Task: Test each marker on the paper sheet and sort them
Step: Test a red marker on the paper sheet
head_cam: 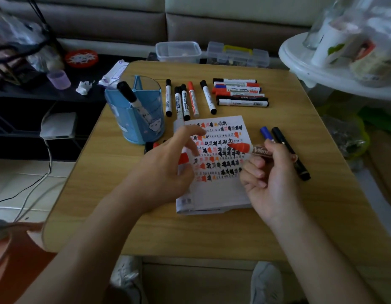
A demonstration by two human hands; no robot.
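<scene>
My right hand [271,178] grips an uncapped red marker [245,148], its tip pointing left just above the paper sheet [218,194], which carries rows of red and black test scribbles. My left hand [166,170] hovers over the sheet's left side with its index finger stretched out, and its other fingers pinch what looks like the red cap [183,159]. A row of upright-lying markers [185,99] and a stacked pile of markers [240,93] lie beyond the sheet. A blue marker [265,131] and a black marker [288,150] lie right of the sheet, partly behind my right hand.
A blue pen holder [135,119] with one black-capped marker [129,95] stands at the wooden table's [190,233] left. Two more markers [151,146] lie at its base. Clear plastic boxes [179,51] sit past the far edge. A white round stand [321,69] crowds the right.
</scene>
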